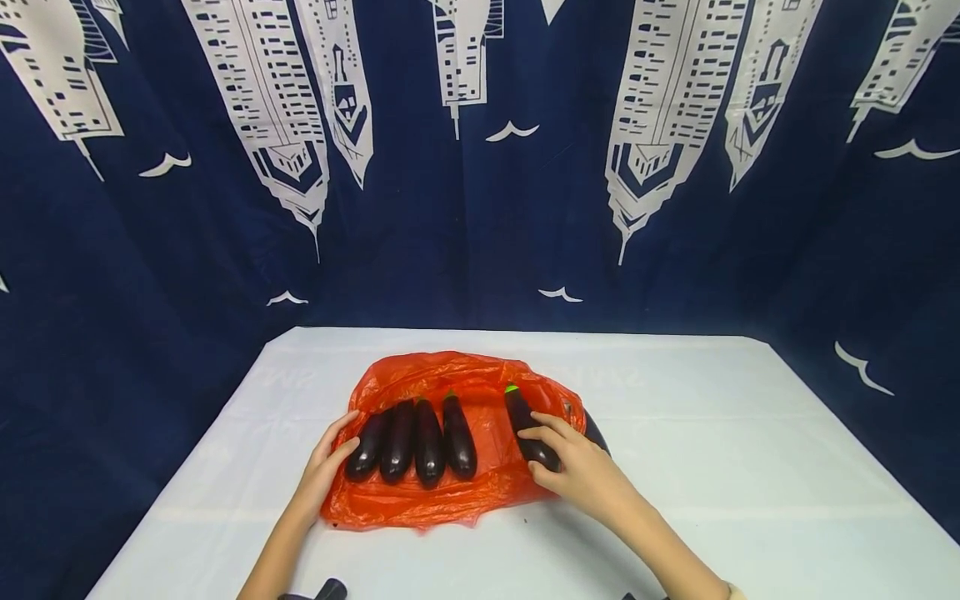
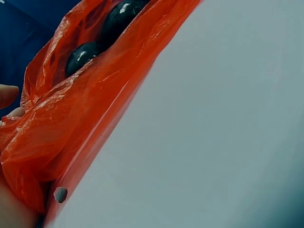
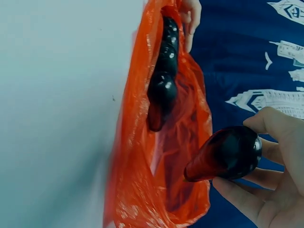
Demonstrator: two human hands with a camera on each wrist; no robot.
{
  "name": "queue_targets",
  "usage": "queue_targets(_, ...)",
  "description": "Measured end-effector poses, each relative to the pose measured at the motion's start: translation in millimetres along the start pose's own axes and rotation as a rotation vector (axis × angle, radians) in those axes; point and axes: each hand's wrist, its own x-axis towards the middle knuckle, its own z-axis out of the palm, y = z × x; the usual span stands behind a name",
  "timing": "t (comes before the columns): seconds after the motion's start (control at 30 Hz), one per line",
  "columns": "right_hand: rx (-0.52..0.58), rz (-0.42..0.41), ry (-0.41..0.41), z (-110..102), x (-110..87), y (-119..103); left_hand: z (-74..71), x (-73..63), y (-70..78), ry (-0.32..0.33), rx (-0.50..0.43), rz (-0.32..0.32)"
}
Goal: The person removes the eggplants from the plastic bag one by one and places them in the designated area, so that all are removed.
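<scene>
In the head view, a red bag [image 1: 487, 500] lies open on a white table [image 1: 750, 467], with 4 eggplants [image 1: 429, 450] side by side toward its left end. Another eggplant [image 1: 517, 412] is at the bag's right end, gripped by the right hand [image 1: 570, 462], the forearm slanting in from the lower right. Green tips show clearly only here. The left hand [image 1: 326, 471] is at the left rim, its forearm rising from the bottom edge.

The left wrist view adds the bag's near outer wall, with just 2 rounded eggplant ends above it. Little of the left hand shows, so whether it pinches the film I cannot tell.

The right wrist view reveals the underside of the grip: thumb and fingers bent around the held eggplant's fat end, its narrow end pointing toward the bag, apart from the row.
</scene>
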Motion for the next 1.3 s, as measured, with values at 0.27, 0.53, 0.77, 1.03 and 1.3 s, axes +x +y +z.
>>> queue_targets(0.27,0.1,0.038,-0.03,-21.0,-14.1,1.7,-0.9,1.1,-0.4,0.008,-0.001,-0.001)
queue_targets(0.53,0.223,-0.037,0.011,-45.2,-26.8,9.4,0.5,2.1,-0.1,0.018,0.004,-0.001)
queue_targets(0.77,0.199,-0.037,0.084,-54.5,-34.8,21.0,-0.9,0.4,-2.0,0.011,0.007,-0.006)
queue_targets(1.03,0.114,-0.022,0.196,-57.3,-31.9,45.9,-0.7,2.0,-1.1,0.004,-0.001,-0.004)
queue_targets(1.3,0.041,0.082,0.158,-45.5,-26.5,76.1,-0.1,1.5,-0.4,0.006,-0.01,-0.01)
